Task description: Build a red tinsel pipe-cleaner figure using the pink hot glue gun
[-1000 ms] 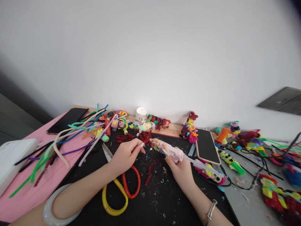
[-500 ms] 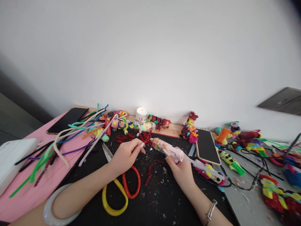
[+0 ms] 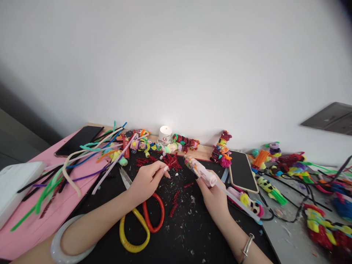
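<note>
- Head view: the right hand grips a pink glue gun by its handle, fingers wrapped tight around it.
- Glue gun: pale pink body, speckled with coloured bits along the barrel; nozzle points to about 10 o'clock, a clear glue stick trails from the rear toward 4 o'clock.
- The gun sits at 12 o'clock of the right palm, raised above the black mat; its nozzle is near a red tinsel cluster.
- The left hand rests on the mat, fingertips pinched together; whether they clamp a small piece cannot be told. The tips lie just beside the tinsel cluster, at its 7 o'clock.
- The nozzle is at 2 o'clock of the left fingertips, apart from them.
- Scissors with yellow and red loops lie under the left wrist.
- Pipe cleaners lie at 9 o'clock; a white cup stands at 12 o'clock by the wall.
</note>
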